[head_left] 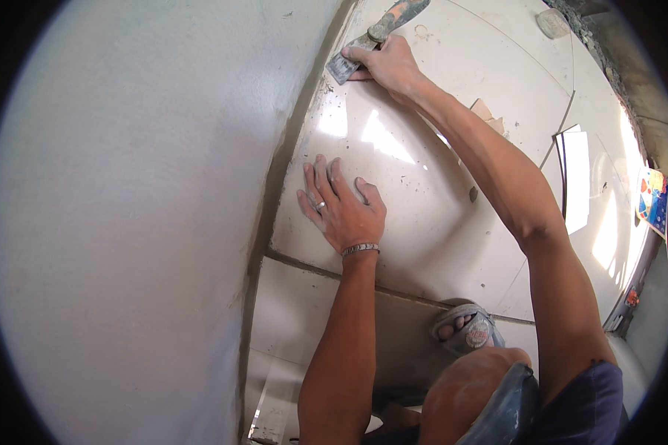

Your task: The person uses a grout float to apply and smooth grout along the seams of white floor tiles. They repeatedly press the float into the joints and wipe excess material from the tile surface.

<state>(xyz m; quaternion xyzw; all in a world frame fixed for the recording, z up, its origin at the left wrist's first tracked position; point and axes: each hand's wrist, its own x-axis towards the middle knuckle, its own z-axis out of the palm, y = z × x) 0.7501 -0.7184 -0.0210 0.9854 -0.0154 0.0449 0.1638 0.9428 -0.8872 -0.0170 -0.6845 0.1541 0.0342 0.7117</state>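
Observation:
My right hand (395, 68) grips a putty knife (378, 31) near where its blade meets the grey-and-orange handle. The thumb lies on the blade, and the handle points up to the far right. The blade rests at the far left edge of a glossy white floor tile (423, 245), beside the dark gap (283, 156) along the wall. Nearer to me, my left hand (351, 215) is flat on the same tile with its fingers spread. It wears a ring and a bracelet and holds nothing.
A pale wall (141, 208) rises on the left. Broken tile pieces (488, 117) and white strips (576, 178) lie on the right. A sandalled foot (469, 328) is near my knee. Farther off are a round lump (553, 24), a rough floor edge (605, 48) and a colourful packet (652, 199).

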